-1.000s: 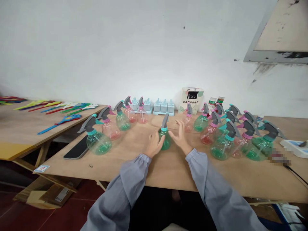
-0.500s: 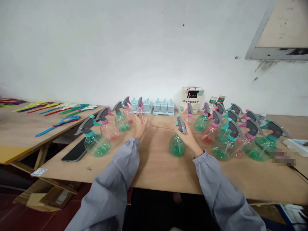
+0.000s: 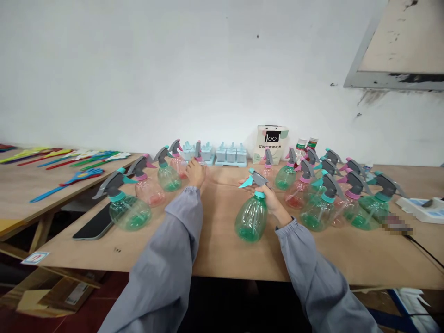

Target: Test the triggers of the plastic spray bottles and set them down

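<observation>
The green spray bottle is gripped at its neck by the right hand, just right of centre, and held upright. The left hand is laid against a pink spray bottle above centre; its closure cannot be told. More bottles are crowded at right, and a phone lies at lower left.

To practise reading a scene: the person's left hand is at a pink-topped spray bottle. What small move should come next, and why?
Probably close the left hand around the pink-topped bottle and lift it. That hand lies against the bottle, its grip unclear, while the right hand is shut on the green spray bottle.
</observation>
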A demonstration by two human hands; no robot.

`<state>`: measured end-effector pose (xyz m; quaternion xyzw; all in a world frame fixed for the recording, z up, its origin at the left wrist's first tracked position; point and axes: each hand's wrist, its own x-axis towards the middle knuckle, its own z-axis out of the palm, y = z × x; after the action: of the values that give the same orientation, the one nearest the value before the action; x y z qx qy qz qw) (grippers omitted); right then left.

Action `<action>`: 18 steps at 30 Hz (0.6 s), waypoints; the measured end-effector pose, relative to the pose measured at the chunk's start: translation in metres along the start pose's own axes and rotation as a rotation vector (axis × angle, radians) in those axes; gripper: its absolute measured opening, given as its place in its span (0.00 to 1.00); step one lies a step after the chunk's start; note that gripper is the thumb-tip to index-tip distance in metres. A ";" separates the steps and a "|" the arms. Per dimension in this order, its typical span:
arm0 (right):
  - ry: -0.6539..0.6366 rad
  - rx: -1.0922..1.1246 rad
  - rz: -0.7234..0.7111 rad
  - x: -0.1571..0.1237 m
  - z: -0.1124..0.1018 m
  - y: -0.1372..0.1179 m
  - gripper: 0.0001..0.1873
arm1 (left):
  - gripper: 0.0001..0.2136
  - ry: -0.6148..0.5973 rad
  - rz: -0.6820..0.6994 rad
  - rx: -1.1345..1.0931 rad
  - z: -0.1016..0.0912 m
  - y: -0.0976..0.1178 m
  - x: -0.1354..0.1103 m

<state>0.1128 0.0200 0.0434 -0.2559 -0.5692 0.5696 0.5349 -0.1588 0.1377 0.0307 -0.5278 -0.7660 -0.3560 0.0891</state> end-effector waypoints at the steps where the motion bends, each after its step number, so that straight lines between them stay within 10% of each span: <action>1: -0.034 0.039 0.018 -0.001 0.002 -0.004 0.20 | 0.30 -0.023 0.046 0.040 -0.004 -0.001 -0.008; 18: 0.188 0.092 -0.058 0.008 -0.010 -0.001 0.10 | 0.25 0.009 0.417 -0.459 -0.044 -0.041 -0.115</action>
<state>0.1193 0.0307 0.0443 -0.2666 -0.4972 0.5528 0.6133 -0.1559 0.0160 -0.0151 -0.6784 -0.5403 -0.4961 0.0421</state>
